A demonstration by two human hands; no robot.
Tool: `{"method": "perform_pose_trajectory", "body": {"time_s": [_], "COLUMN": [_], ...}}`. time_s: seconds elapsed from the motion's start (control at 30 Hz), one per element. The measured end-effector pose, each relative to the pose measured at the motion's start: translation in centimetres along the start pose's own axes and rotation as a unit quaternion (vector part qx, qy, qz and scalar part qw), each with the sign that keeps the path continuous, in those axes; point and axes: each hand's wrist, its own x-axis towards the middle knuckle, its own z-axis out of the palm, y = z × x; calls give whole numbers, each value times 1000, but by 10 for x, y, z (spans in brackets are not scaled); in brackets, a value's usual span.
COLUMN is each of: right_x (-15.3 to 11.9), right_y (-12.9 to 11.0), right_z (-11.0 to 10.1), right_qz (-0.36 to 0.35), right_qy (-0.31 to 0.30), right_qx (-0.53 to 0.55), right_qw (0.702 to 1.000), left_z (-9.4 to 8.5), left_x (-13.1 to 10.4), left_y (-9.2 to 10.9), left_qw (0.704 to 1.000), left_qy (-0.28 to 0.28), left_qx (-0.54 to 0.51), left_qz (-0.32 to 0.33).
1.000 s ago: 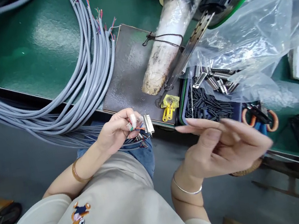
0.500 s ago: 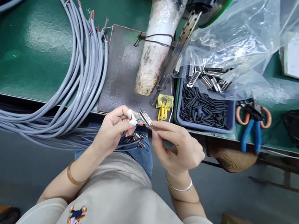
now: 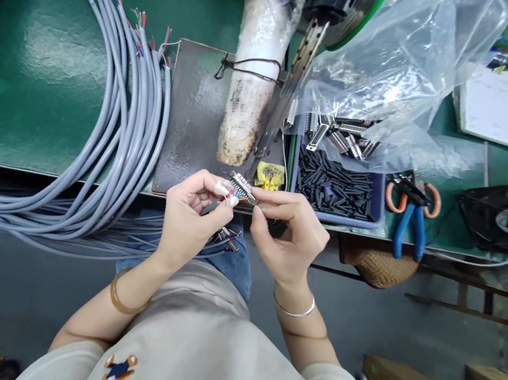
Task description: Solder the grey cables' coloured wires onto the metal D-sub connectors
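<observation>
Between thumb and fingers, my right hand (image 3: pixel 290 233) grips a metal multi-pin connector (image 3: pixel 243 188) by its near end. My left hand (image 3: pixel 197 214) is closed on thin coloured wires (image 3: pixel 237 195) at the connector's pin side; white wrapping covers some of its fingertips. Whether each wire touches a pin is too small to tell. Several more connectors (image 3: pixel 229 237) on grey cables hang below my hands, over my lap. Just beyond the connector, a yellow tool (image 3: pixel 269 178) lies at the table's edge, partly hidden by my right hand.
Grey cables (image 3: pixel 142 114) with stripped ends lie on the left. A white-wrapped rod (image 3: pixel 247 93) and a slotted metal strip (image 3: pixel 304 56) slant over a dark board (image 3: pixel 183 124). At right are a bin (image 3: pixel 379 204) of black sleeves, connectors in a plastic bag (image 3: pixel 390 68), and cutters (image 3: pixel 410 215).
My left thumb and fingers have shifted closer to the connector, with the wires nearer its pins. The connector has turned slightly in my right hand. The whole view has shifted a little.
</observation>
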Motion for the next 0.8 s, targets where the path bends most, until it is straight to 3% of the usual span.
{"method": "perform_pose_trajectory", "body": {"time_s": [0.53,0.8], "right_x": [12,12], "right_y": [6,9], "right_z": [-1,1], "right_qz": [-31,-41], "right_qy": [-3,-9], "right_qx": [-24,-39], "right_qw": [999,998], "left_z": [6,7], "left_x": [11,8], "left_y": [8,5], "left_qw": [998,998], "left_qy": [11,30], "left_qx": [52,51], "left_qz": [33,-27]}}
